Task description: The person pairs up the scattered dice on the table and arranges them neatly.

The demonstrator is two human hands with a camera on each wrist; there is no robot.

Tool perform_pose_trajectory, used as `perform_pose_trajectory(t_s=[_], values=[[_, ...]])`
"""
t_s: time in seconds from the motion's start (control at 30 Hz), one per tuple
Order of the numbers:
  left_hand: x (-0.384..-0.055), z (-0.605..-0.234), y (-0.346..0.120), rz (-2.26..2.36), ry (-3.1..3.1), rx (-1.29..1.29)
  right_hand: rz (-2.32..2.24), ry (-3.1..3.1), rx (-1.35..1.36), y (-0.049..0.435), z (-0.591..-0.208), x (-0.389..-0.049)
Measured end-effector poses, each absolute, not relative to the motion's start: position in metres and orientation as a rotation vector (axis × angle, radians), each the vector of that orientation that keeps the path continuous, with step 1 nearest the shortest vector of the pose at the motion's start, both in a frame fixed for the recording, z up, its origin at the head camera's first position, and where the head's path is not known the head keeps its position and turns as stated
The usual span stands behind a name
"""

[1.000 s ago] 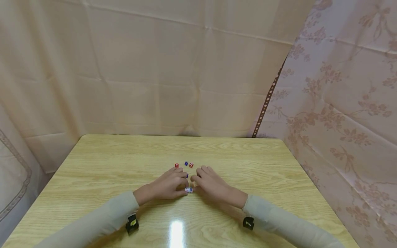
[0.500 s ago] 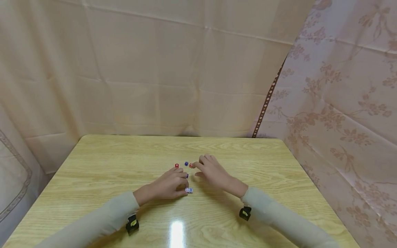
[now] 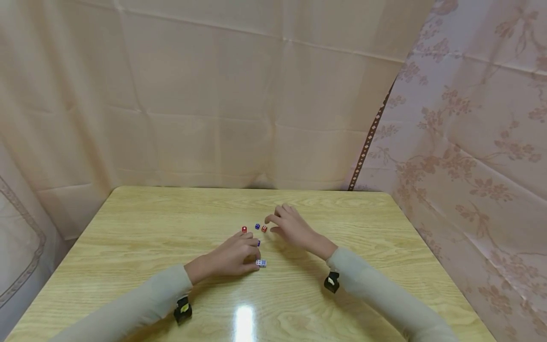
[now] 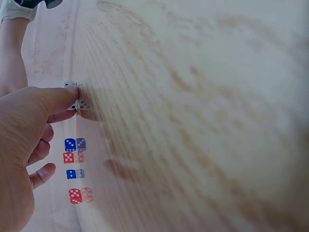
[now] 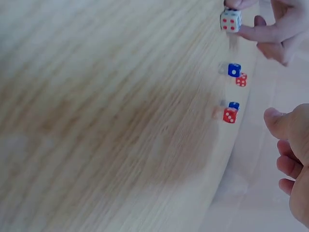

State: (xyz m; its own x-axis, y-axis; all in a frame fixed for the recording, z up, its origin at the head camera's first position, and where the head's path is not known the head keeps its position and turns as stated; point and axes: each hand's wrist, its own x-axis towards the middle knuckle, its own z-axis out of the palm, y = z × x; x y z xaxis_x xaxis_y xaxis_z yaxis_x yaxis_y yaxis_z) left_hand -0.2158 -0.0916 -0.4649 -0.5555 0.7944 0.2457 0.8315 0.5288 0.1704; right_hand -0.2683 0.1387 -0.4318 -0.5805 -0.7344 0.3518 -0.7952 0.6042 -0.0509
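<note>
My left hand (image 3: 232, 254) pinches a pair of white dice (image 3: 261, 263) standing side by side on the table, thumb and index finger at their ends. In the left wrist view the thumb covers part of a white die (image 4: 70, 84). My right hand (image 3: 294, 231) is just right of a red die (image 3: 264, 229), fingers loosely bent and holding nothing. Next to that red die is a blue die (image 3: 257, 226). Beyond the left fingers sits another red die (image 3: 244, 229). A second blue die (image 3: 258, 243) is partly hidden by the left hand.
The wood-grain table (image 3: 149, 223) reaches back to a beige curtain (image 3: 213, 118). A floral curtain (image 3: 478, 156) hangs on the right. Black devices are strapped below both wrists, and a bright light reflection lies on the table's near part.
My right hand has left the white dice, moving forward to the red die and then slightly beyond it. The left hand and the dice stay in place.
</note>
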Motion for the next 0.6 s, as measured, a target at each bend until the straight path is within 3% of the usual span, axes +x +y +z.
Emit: perform_pose_trajectory(t_s=[0.6], values=[[-0.215, -0.464, -0.092, -0.4, -2.663, -1.392, 0.236, -2.681, 1.284, 0.133, -0.44, -0.294]])
